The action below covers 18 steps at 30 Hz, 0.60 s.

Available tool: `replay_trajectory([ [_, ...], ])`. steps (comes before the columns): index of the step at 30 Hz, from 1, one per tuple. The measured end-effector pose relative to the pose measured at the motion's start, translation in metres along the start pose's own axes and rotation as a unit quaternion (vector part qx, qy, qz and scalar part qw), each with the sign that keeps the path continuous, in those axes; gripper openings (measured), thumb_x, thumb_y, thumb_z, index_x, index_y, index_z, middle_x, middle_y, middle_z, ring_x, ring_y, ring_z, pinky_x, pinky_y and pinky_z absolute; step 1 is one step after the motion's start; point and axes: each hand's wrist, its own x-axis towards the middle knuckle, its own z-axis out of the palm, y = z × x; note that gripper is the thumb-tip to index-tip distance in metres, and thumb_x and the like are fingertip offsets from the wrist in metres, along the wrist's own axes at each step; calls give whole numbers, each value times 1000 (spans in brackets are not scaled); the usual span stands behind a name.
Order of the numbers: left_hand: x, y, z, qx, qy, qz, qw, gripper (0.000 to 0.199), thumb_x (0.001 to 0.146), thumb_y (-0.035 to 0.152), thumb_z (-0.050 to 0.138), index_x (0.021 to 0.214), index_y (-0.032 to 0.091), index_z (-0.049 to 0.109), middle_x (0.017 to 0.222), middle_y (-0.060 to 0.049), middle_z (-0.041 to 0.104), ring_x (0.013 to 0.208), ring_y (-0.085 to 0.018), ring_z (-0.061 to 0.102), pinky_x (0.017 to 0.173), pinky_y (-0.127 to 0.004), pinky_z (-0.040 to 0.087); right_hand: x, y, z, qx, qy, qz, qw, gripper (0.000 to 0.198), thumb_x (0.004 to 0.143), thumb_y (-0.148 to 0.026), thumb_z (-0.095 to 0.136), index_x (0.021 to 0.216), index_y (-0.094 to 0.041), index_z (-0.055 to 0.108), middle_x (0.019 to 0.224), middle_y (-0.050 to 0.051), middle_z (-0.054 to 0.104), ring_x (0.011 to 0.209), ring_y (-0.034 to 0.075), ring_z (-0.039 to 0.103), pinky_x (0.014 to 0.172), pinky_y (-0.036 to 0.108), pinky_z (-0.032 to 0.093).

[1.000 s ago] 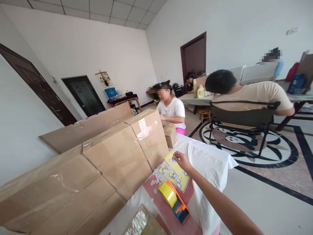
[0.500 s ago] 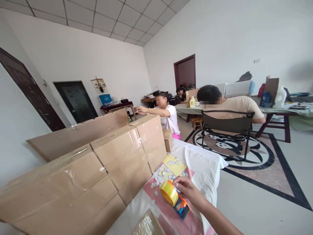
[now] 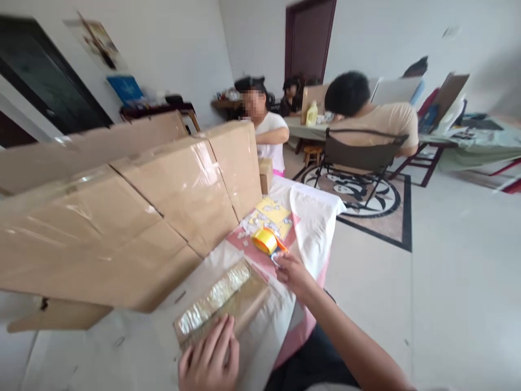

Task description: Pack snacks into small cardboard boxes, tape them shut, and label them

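My right hand [image 3: 292, 273] grips the handle of a tape dispenser [image 3: 266, 242] with a yellow tape roll, lifted just above the pink table cover. My left hand [image 3: 209, 358] lies flat with spread fingers on the near end of a small cardboard box [image 3: 223, 300] sealed with shiny clear tape. Beyond the dispenser a yellow sticker sheet [image 3: 272, 215] lies among scattered white paper bits.
Large taped cardboard boxes [image 3: 163, 190] are stacked along the left of the table. A white cloth [image 3: 315, 209] hangs off the far end. A seated person [image 3: 266, 127] works behind the boxes; another person [image 3: 372, 117] sits in a folding chair at a far table.
My view dropped toward the table. My right hand left the sticker sheet, took the tape dispenser and drew it nearer. My left hand came into view on the small box.
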Motion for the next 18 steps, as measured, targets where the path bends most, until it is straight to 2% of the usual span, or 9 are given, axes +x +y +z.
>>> replay_trajectory([
  [4,4,-2,4,28,4,43,999,45,74,15,77,118,26,71,100,0,81,82,-18,74,77,-35,43,8,11,-13,4,4,16,1000,47,62,-44,88,79,-20,52,56,-9,47,42,1,23,44,22,11],
  [8,9,2,3,48,14,57,997,41,72,13,76,112,24,73,96,0,81,78,-18,74,75,-34,43,16,15,-26,-22,-34,25,999,42,62,-45,89,76,-18,60,49,-11,39,41,2,20,44,23,10],
  [10,10,4,2,59,10,60,996,40,73,12,75,111,24,73,95,1,81,77,-17,74,74,-34,43,23,16,-31,-39,-60,30,997,41,62,-46,88,75,-16,65,48,-10,39,41,2,21,44,24,10],
  [15,10,7,-3,57,-29,41,997,32,78,13,71,108,24,73,97,-1,81,80,-17,73,78,-35,41,40,21,-35,-50,-104,38,993,37,64,-46,87,75,-15,70,52,-6,52,42,2,24,45,25,10],
  [18,18,30,-6,91,-13,1,996,22,81,18,73,102,24,74,91,-4,79,77,-19,69,81,-38,40,41,19,-34,-43,-118,41,991,34,65,-44,86,74,-14,72,55,-4,57,44,3,26,46,25,11],
])
